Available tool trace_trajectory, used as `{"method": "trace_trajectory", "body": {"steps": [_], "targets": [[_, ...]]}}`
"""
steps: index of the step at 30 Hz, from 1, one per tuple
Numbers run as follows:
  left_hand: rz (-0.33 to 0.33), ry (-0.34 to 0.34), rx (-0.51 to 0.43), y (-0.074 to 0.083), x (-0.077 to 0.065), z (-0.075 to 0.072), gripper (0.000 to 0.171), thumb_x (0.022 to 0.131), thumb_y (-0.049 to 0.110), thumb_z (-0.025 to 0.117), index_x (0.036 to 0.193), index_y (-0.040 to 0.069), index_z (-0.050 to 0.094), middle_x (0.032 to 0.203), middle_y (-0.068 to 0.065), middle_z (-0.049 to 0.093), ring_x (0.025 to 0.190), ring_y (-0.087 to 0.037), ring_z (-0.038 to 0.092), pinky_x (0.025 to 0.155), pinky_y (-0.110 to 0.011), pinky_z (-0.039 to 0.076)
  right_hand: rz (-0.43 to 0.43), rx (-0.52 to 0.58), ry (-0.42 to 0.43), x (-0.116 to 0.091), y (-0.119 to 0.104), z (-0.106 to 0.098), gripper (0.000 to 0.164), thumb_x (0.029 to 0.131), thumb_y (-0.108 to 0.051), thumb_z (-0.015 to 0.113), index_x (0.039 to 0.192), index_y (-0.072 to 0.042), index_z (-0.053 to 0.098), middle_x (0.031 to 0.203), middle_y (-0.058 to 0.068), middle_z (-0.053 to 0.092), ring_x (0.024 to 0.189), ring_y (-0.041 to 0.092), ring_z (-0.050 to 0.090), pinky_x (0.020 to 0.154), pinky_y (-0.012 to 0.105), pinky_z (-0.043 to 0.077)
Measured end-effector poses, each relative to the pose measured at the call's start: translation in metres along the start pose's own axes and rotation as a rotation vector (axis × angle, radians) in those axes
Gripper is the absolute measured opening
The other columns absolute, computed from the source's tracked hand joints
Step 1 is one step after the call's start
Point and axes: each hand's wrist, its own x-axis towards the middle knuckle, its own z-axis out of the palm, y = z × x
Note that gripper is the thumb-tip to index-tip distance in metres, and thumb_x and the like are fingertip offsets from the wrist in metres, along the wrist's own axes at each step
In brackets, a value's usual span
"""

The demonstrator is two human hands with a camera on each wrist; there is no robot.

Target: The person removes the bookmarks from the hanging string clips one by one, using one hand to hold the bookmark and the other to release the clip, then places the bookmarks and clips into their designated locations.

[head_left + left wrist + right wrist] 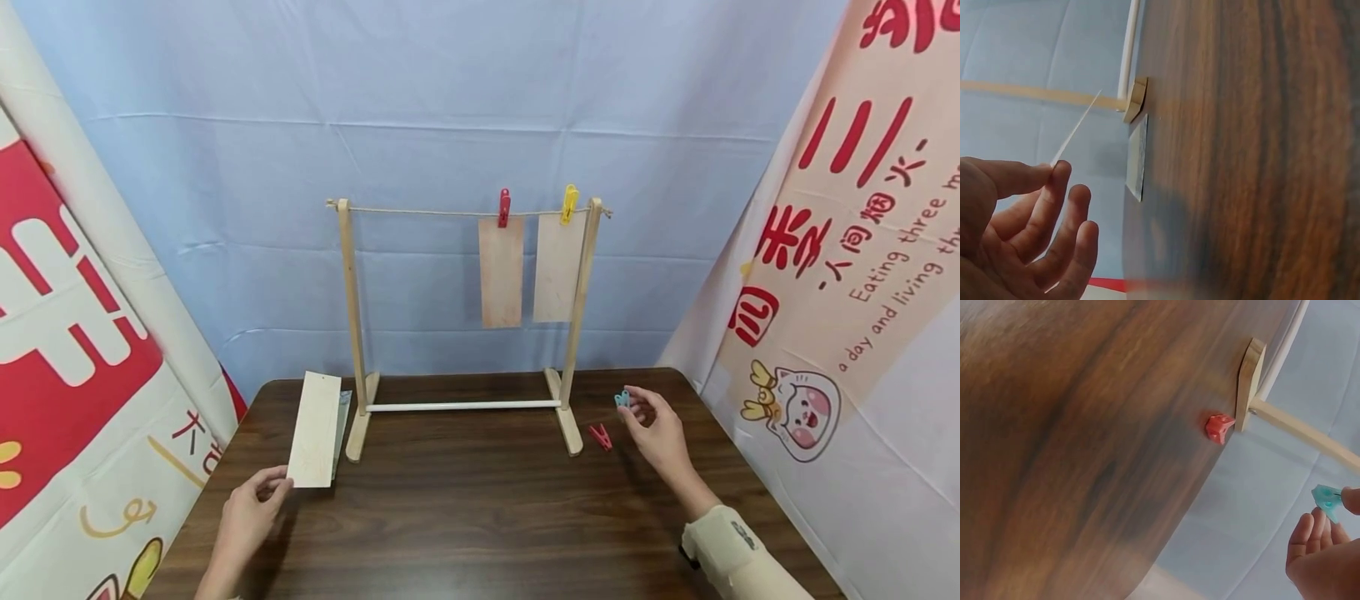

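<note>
My left hand (pixel 251 510) pinches a thin pale wooden card (pixel 315 429) by its lower corner between thumb and forefinger; the left wrist view shows that card (pixel 1077 128) edge-on, raised off the table. Behind it, another flat piece (pixel 1137 159) lies on the tabletop. At the right, my right hand (pixel 660 429) holds a light blue clothespin (pixel 622 399) between thumb and fingers, above the table. A red clothespin (pixel 600 437) lies on the table beside that hand, close to the rack's right foot.
A wooden rack (pixel 352 308) with a string (pixel 420 212) stands at the table's back. Two cards (pixel 501 275) hang on its right half, under a red clothespin (pixel 504 208) and a yellow clothespin (pixel 570 204). Printed cloths flank the brown table (pixel 465 517).
</note>
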Motion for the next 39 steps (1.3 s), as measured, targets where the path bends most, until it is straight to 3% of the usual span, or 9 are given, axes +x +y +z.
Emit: {"method": "trace_trajectory", "body": {"steps": [9,15,20,24,31,39], "targets": [[-0.001,-0.007,0.018,-0.003,0.006,0.0,0.035,0.105,0.022,0.07,0.131,-0.001,0.072,0.109,-0.014,0.08,0.097,-0.026,0.072,0.083,-0.042,0.052,0.098,-0.114,-0.102,-0.002,0.014,-0.005,0.035,0.096,-0.001,0.079,0.128,0.009,0.069,0.102,0.02,0.068,0.083,0.004,0.058,0.069,0.009,0.046],[-0.01,-0.038,0.022,-0.007,0.008,0.001,0.035,0.106,0.022,0.069,0.131,-0.002,0.072,0.108,-0.013,0.08,0.095,-0.022,0.07,0.084,-0.042,0.051,0.134,-0.177,-0.151,-0.003,0.021,-0.007,0.034,0.095,-0.002,0.079,0.125,0.012,0.069,0.101,0.021,0.069,0.085,0.022,0.064,0.07,0.017,0.048],[-0.015,-0.047,0.023,-0.008,0.01,0.002,0.034,0.106,0.021,0.069,0.13,-0.002,0.073,0.108,-0.014,0.08,0.09,-0.019,0.067,0.082,-0.039,0.05,0.178,-0.21,-0.227,-0.003,0.023,-0.007,0.036,0.099,-0.006,0.076,0.129,0.012,0.066,0.106,0.023,0.069,0.092,0.032,0.067,0.077,0.032,0.053],[-0.026,-0.045,0.023,-0.008,0.012,0.003,0.034,0.106,0.022,0.069,0.13,-0.002,0.073,0.108,-0.014,0.08,0.086,-0.017,0.065,0.077,-0.036,0.048,0.22,-0.215,-0.284,-0.001,0.026,-0.005,0.036,0.101,-0.007,0.074,0.131,0.013,0.065,0.109,0.025,0.069,0.094,0.032,0.067,0.08,0.039,0.055],[-0.047,-0.066,-0.012,-0.008,0.012,0.004,0.035,0.106,0.019,0.069,0.132,-0.004,0.071,0.104,-0.015,0.079,0.074,-0.016,0.062,0.064,-0.029,0.046,0.27,-0.226,-0.338,-0.001,0.031,0.0,0.036,0.102,-0.008,0.073,0.13,0.014,0.065,0.106,0.024,0.068,0.088,0.028,0.065,0.073,0.035,0.053],[-0.048,-0.08,-0.007,-0.012,0.011,0.005,0.034,0.105,0.02,0.07,0.131,-0.002,0.072,0.103,-0.011,0.079,0.074,-0.015,0.061,0.064,-0.028,0.046,0.296,-0.256,-0.366,-0.001,0.032,0.006,0.036,0.101,-0.009,0.073,0.128,0.014,0.066,0.102,0.022,0.067,0.085,0.027,0.064,0.071,0.038,0.051]]}}
